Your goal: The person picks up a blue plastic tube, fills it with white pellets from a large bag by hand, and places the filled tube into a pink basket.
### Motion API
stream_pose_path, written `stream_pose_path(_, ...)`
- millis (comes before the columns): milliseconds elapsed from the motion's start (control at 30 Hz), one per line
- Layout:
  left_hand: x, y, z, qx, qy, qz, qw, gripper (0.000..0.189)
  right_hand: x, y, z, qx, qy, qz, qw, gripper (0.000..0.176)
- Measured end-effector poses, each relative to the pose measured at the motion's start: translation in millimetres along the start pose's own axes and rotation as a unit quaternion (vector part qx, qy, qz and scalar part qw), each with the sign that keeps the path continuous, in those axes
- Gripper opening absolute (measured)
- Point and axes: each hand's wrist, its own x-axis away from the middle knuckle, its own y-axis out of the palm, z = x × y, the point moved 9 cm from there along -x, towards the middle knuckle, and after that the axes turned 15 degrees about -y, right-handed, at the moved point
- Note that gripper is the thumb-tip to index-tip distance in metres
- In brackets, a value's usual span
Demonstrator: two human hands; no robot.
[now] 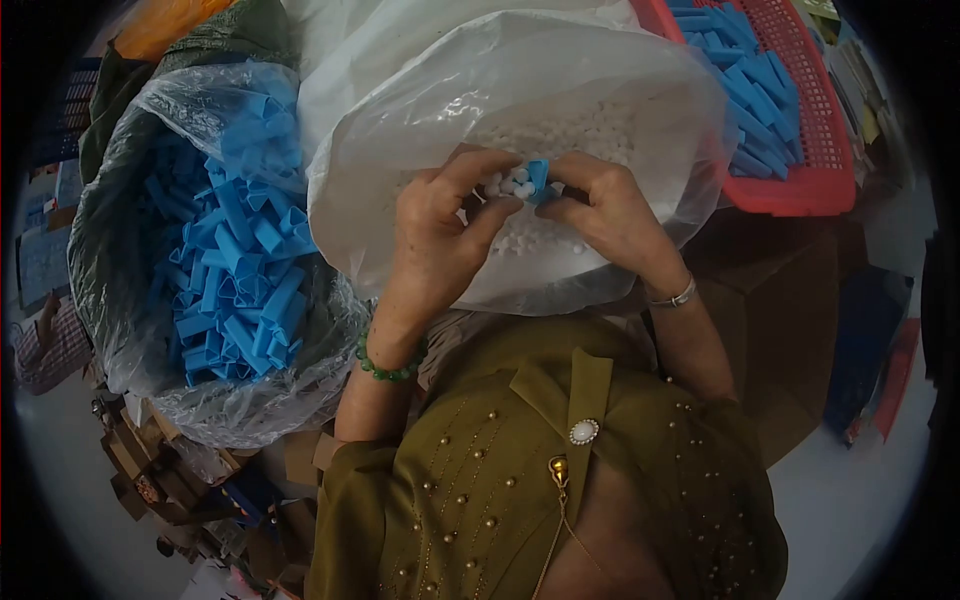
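Observation:
Over a clear plastic bag (390,130) of small white pieces (590,130), both of my hands meet near the middle of the view. Several white pieces (512,186) are pinched between the thumb and fingers of my left hand (440,220). My right hand (612,212) grips a small blue piece (538,178), its open end turned toward the white pieces. The blue piece and the white pieces are side by side, close together or touching. Fingertips hide part of both.
At the left, a plastic-lined sack (110,290) holds many blue folded pieces (235,260). A red basket (790,196) with more blue pieces stands at the upper right. Cardboard boxes (770,320) are at the right and lower left. Another person's arm (45,320) shows at the far left.

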Motion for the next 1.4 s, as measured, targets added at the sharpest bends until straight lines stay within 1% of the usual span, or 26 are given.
stream_pose_path(67,0.9,1.7,4.5,-0.024,0.016,-0.001,1.000,0.028,0.7,1.1,-2.1,0.021,-0.006,-0.008,1.000,0.031)
stream_pose_path(133,2.6,-0.9,6.3,-0.056,0.057,0.026,0.996,0.026,1.4,-6.6,-10.1,0.037,-0.042,0.042,0.998,0.029)
stream_pose_path(167,2.6,-2.4,5.2,-0.057,0.058,0.027,0.996,0.026,-0.1,-6.7,-9.9,0.037,-0.044,0.043,0.997,0.029)
stream_pose_path(233,-1.2,-10.9,-15.6,0.065,-0.045,0.032,0.996,0.021,1.1,-17.7,-5.4,-0.040,-0.032,0.123,0.991,0.028)
stream_pose_path(267,-1.3,-9.3,-16.6,0.065,-0.045,0.030,0.996,0.021,2.4,-18.6,-6.7,-0.040,-0.031,0.124,0.991,0.028)
stream_pose_path(333,-5.1,-4.5,-15.5,0.046,-0.030,0.024,0.998,0.021,0.9,-17.3,-14.1,0.062,-0.035,0.075,0.995,0.028)
stream_pose_path(367,-7.7,-4.1,-14.9,0.046,-0.030,0.027,0.998,0.021,-2.3,-18.5,-14.3,0.063,-0.037,0.072,0.995,0.028)
stream_pose_path(433,-4.4,-2.4,-5.2,0.021,0.013,0.038,0.999,0.020,-3.0,-19.0,-17.3,0.102,-0.054,0.068,0.991,0.029)
stream_pose_path(467,-4.1,-1.4,-4.5,0.021,0.014,0.037,0.999,0.020,-1.1,-19.9,-18.0,0.103,-0.053,0.070,0.991,0.029)
stream_pose_path(533,-3.4,-2.8,0.5,0.017,0.040,0.049,0.998,0.022,0.0,-19.1,-15.5,0.111,-0.038,0.044,0.992,0.029)
stream_pose_path(567,-0.7,-4.1,1.6,0.018,0.034,0.050,0.998,0.022,1.4,-16.9,-14.4,0.109,-0.035,0.040,0.993,0.029)
stream_pose_path(633,-0.1,0.8,12.1,-0.028,0.048,0.011,0.998,0.034,1.4,-13.9,-17.6,0.099,-0.062,0.043,0.992,0.028)
stream_pose_path(667,-0.1,1.5,13.3,-0.028,0.049,0.010,0.998,0.034,1.4,-12.5,-16.5,0.099,-0.062,0.044,0.992,0.028)
stream_pose_path(733,2.6,7.7,17.8,-0.051,0.067,-0.003,0.996,0.041,2.2,-6.5,-12.8,0.096,-0.055,0.037,0.993,0.029)
stream_pose_path(767,3.8,7.6,19.2,-0.051,0.066,-0.004,0.996,0.041,1.8,-5.8,-14.7,0.095,-0.054,0.037,0.993,0.029)
stream_pose_path(833,6.9,9.8,25.2,-0.111,0.082,-0.004,0.990,0.045,0.8,-2.6,-16.7,0.077,-0.034,0.024,0.996,0.025)
stream_pose_path(867,8.5,9.3,26.4,-0.112,0.082,-0.005,0.990,0.045,1.1,-1.3,-16.3,0.077,-0.034,0.026,0.996,0.025)
stream_pose_path(967,13.9,6.4,30.1,-0.126,0.091,0.004,0.988,0.047,1.5,-0.9,-19.5,0.052,-0.055,0.046,0.996,0.030)
stream_pose_path(1033,21.1,-3.1,37.4,-0.119,0.135,0.054,0.982,0.049,1.5,2.4,-17.0,-0.019,-0.025,0.036,0.999,0.031)
stream_pose_path(1067,24.7,-4.3,37.7,-0.119,0.136,0.055,0.982,0.049,2.0,2.0,-18.4,-0.018,-0.027,0.036,0.999,0.031)
stream_pose_path(1133,28.6,-10.2,30.0,-0.093,0.094,0.067,0.989,0.050,6.0,2.7,-14.3,-0.130,0.002,0.055,0.990,0.035)
stream_pose_path(1167,29.5,-8.5,26.6,-0.093,0.095,0.068,0.989,0.050,7.5,2.6,-13.3,-0.130,0.001,0.055,0.990,0.035)
stream_pose_path(1233,26.9,-2.2,3.6,-0.119,0.032,0.066,0.990,0.044,9.2,-2.7,-23.6,-0.101,-0.083,0.072,0.989,0.039)
stream_pose_path(1267,25.7,-0.8,-5.0,-0.119,0.032,0.066,0.990,0.044,10.5,-3.0,-23.7,-0.100,-0.083,0.073,0.989,0.039)
stream_pose_path(1333,18.5,18.7,-31.3,-0.281,0.011,0.001,0.960,0.038,12.5,-5.0,-24.7,-0.077,-0.086,0.073,0.991,0.040)
stream_pose_path(1400,15.1,24.6,-44.3,-0.302,0.003,-0.016,0.953,0.034,15.0,-6.3,-23.9,-0.055,-0.089,0.073,0.992,0.040)
